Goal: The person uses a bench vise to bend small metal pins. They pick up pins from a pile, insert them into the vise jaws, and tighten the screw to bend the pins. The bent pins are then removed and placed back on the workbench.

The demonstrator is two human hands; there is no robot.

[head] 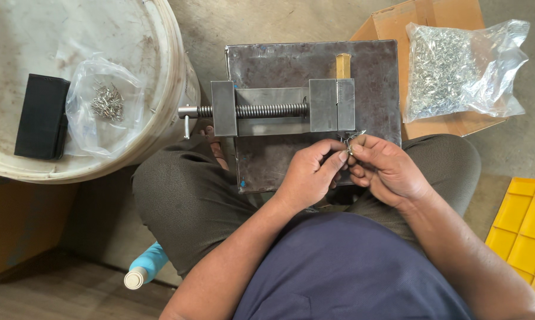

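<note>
Dark blue shirt and olive trousers fill the bottom of the shot, person sitting cross-legged with a steel plate (267, 169) resting on the knees. On the plate sits a vise (279, 108), screw handle sticking out left, a brass-coloured bar (343, 65) poking up behind its jaws. Both hands meet just below the vise's right end. The left hand (307, 175) and right hand (386, 169) are each pinching the same tiny metal clip (349, 149), thumb and forefinger tips pressed together on it, other fingers curled. The clip is thin, shiny wire, too small to make out its shape. It's right between the fingertips, just off the vise's near edge. Left, a white bucket lid (18, 169) holds a small bag (101, 101) of the same bits and a black case (41, 115). Upper right, a full bag (457, 68) lies on cardboard (398, 21).
</note>
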